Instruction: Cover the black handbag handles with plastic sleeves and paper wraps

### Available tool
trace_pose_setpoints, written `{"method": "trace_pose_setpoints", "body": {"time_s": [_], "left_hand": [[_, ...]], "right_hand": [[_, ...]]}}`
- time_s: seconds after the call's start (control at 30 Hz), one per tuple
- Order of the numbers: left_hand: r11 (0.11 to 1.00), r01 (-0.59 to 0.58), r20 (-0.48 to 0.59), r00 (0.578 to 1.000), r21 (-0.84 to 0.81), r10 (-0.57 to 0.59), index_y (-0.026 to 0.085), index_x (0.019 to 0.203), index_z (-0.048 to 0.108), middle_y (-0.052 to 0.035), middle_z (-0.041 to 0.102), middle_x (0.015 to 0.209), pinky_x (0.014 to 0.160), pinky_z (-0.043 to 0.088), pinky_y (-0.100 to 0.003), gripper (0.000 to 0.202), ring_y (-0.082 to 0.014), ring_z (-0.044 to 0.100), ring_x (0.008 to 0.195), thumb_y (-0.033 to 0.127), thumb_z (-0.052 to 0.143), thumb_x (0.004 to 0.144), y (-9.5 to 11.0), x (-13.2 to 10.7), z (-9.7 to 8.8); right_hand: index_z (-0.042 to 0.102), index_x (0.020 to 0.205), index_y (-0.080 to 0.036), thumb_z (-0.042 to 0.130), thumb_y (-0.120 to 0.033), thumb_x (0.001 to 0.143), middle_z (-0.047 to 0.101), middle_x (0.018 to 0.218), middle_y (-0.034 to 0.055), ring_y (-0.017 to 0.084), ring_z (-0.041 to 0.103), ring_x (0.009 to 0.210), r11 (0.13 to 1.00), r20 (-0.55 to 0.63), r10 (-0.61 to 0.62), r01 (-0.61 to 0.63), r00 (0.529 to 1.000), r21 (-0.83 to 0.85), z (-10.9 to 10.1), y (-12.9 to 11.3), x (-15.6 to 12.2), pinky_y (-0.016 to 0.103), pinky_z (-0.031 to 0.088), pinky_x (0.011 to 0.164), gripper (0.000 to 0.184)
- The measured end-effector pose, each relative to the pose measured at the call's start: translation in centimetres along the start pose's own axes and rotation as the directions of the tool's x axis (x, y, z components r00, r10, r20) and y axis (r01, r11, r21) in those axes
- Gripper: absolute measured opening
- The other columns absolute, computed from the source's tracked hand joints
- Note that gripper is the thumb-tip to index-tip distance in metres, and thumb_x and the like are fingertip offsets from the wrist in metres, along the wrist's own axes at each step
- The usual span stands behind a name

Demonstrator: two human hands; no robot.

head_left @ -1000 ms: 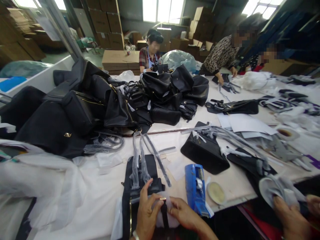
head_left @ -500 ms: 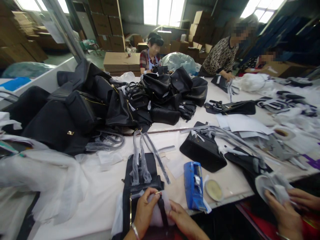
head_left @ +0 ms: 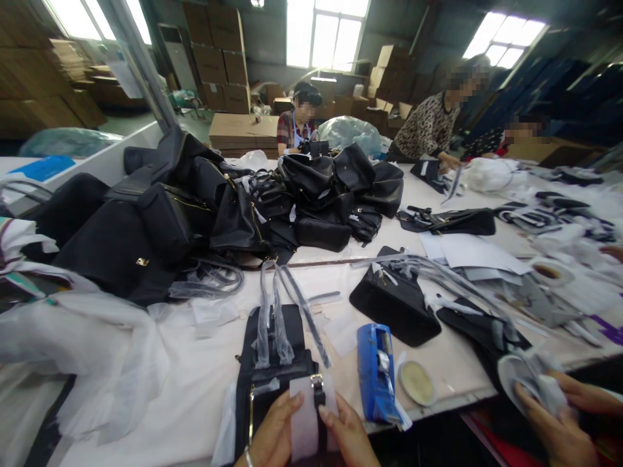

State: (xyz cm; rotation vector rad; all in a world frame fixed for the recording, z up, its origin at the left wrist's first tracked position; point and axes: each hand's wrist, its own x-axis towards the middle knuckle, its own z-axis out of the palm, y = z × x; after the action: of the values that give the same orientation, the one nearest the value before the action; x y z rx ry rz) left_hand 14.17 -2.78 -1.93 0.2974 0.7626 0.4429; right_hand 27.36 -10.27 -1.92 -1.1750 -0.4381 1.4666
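At the counter's (head_left: 195, 376) near edge: bag (head_left: 296, 324) laid flat, strap (head_left: 320, 405) and sheet (head_left: 304, 421) held over its lower part, between the two hands.
Strap: black, runs down the front of the pale sheet, gold buckle (head_left: 317, 381) at its top end. Lower end out of frame.
Left hand (head_left: 275, 428): fingers closed on the sheet, thumb in front at its left side, the others mostly hidden behind. Bracelet (head_left: 248, 456) at the wrist.
Right hand (head_left: 348, 434): fingers pinched closed on strap and sheet, thumb tip on the strap, the others at the sheet's right side and partly hidden.
Bag: black, gold zip (head_left: 252, 412) down its left side, wrapped handles (head_left: 263, 324) over the top, pointing at the counter's far edge.
Right of bag: blue dispenser (head_left: 376, 373) by the near edge, round dish (head_left: 416, 383) just beside it.
Beyond dispenser: second black bag (head_left: 396, 314), tilted.
Near edge, right: a co-worker's hand (head_left: 552, 425) on a white coil (head_left: 511, 383).
Toward left edge: pile (head_left: 321, 233) of black bags, crumpled wrap (head_left: 107, 350) nearer.
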Motion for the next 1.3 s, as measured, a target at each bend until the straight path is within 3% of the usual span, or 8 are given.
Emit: {"method": "trace_pose_setpoints", "body": {"time_s": [0.1, 0.3, 0.5, 0.73, 0.83, 0.93, 1.17, 1.3], "left_hand": [[0.996, 0.073, 0.118, 0.991, -0.049, -0.067, 0.010, 0.110, 0.066, -0.0188, 0.069, 0.109, 0.093, 0.046, -0.043, 0.039, -0.0326, 0.063, 0.105, 0.035, 0.067, 0.079, -0.4, -0.2, 0.9], [0.998, 0.036, 0.090, 0.995, -0.049, -0.031, 0.013, 0.113, 0.066, -0.0164, 0.072, 0.106, 0.095, 0.045, -0.041, 0.040, -0.0293, 0.065, 0.103, 0.039, 0.063, 0.083, -0.6, 0.5, 2.0], [0.999, 0.028, 0.109, 0.994, -0.016, -0.026, 0.011, 0.111, 0.067, -0.0172, 0.072, 0.104, 0.093, 0.046, -0.040, 0.038, -0.0284, 0.066, 0.100, 0.038, 0.061, 0.085, -0.2, 1.2, 2.1], [0.990, 0.031, 0.165, 0.985, 0.135, -0.054, 0.009, 0.112, 0.067, -0.0174, 0.072, 0.101, 0.092, 0.046, -0.042, 0.039, -0.0294, 0.067, 0.095, 0.036, 0.063, 0.083, 0.4, 1.7, 1.8], [0.984, 0.009, 0.171, 0.984, 0.179, -0.040, 0.010, 0.114, 0.066, -0.0168, 0.072, 0.104, 0.095, 0.044, -0.043, 0.040, -0.0293, 0.067, 0.096, 0.035, 0.063, 0.083, 0.6, 1.9, 1.8], [0.977, -0.034, 0.210, 0.978, 0.211, -0.011, 0.011, 0.116, 0.066, -0.0159, 0.070, 0.109, 0.099, 0.040, -0.042, 0.038, -0.0285, 0.064, 0.102, 0.032, 0.061, 0.084, 0.8, 2.0, 1.9], [0.962, -0.098, 0.274, 0.961, 0.253, 0.026, 0.013, 0.123, 0.061, -0.0149, 0.068, 0.114, 0.101, 0.039, -0.045, 0.043, -0.0297, 0.060, 0.110, 0.032, 0.061, 0.085, 0.7, 2.2, 2.3], [0.966, -0.095, 0.290, 0.957, 0.239, 0.022, 0.013, 0.123, 0.061, -0.0151, 0.068, 0.115, 0.103, 0.037, -0.045, 0.044, -0.0302, 0.059, 0.112, 0.034, 0.062, 0.084, 0.8, 2.0, 2.6]], "right_hand": [[0.060, 0.117, -0.019, 0.066, -0.051, 0.076, 0.066, 0.117, 0.0102, 0.031, 0.056, 0.116, 0.993, -0.058, -0.002, -0.005, 0.998, -0.120, -0.7, 0.8, 0.1, 0.044, 0.044, 0.098, 0.052], [0.049, 0.132, -0.008, 0.064, -0.058, 0.073, 0.046, 0.140, 0.0177, 0.032, 0.035, 0.135, 0.828, -0.409, -0.035, -0.203, 0.912, -0.522, -3.1, 3.6, 0.2, 0.041, 0.027, 0.113, 0.078], [0.054, 0.128, -0.015, 0.058, -0.059, 0.078, 0.051, 0.137, 0.0137, 0.030, 0.042, 0.131, 0.759, -0.417, -0.129, -0.182, 0.900, -0.626, -3.7, 3.8, 0.1, 0.040, 0.033, 0.109, 0.067], [0.056, 0.119, -0.022, 0.061, -0.054, 0.078, 0.066, 0.114, 0.0096, 0.029, 0.063, 0.102, 0.606, -0.384, -0.300, -0.136, 0.873, -0.784, -3.5, 2.1, -0.4, 0.036, 0.052, 0.086, 0.052], [0.047, 0.129, -0.023, 0.060, -0.047, 0.082, 0.058, 0.124, 0.0098, 0.027, 0.057, 0.111, 0.482, -0.279, -0.471, -0.021, 0.837, -0.876, -3.2, 0.8, -0.4, 0.039, 0.047, 0.095, 0.054], [0.052, 0.124, -0.026, 0.053, -0.039, 0.088, 0.052, 0.132, 0.0073, 0.026, 0.045, 0.125, 0.406, -0.153, -0.534, 0.093, 0.832, -0.909, -2.6, -0.5, 0.0, 0.041, 0.036, 0.106, 0.038], [0.060, 0.111, -0.025, 0.050, -0.039, 0.088, 0.065, 0.114, 0.0045, 0.024, 0.057, 0.111, 0.591, -0.277, -0.400, 0.015, 0.874, -0.807, -1.5, -2.1, 1.5, 0.035, 0.044, 0.098, 0.028], [0.060, 0.111, -0.024, 0.053, -0.041, 0.086, 0.065, 0.116, 0.0051, 0.025, 0.057, 0.113, 0.624, -0.310, -0.376, -0.008, 0.873, -0.782, -1.5, -2.2, 1.5, 0.035, 0.043, 0.099, 0.031]]}}
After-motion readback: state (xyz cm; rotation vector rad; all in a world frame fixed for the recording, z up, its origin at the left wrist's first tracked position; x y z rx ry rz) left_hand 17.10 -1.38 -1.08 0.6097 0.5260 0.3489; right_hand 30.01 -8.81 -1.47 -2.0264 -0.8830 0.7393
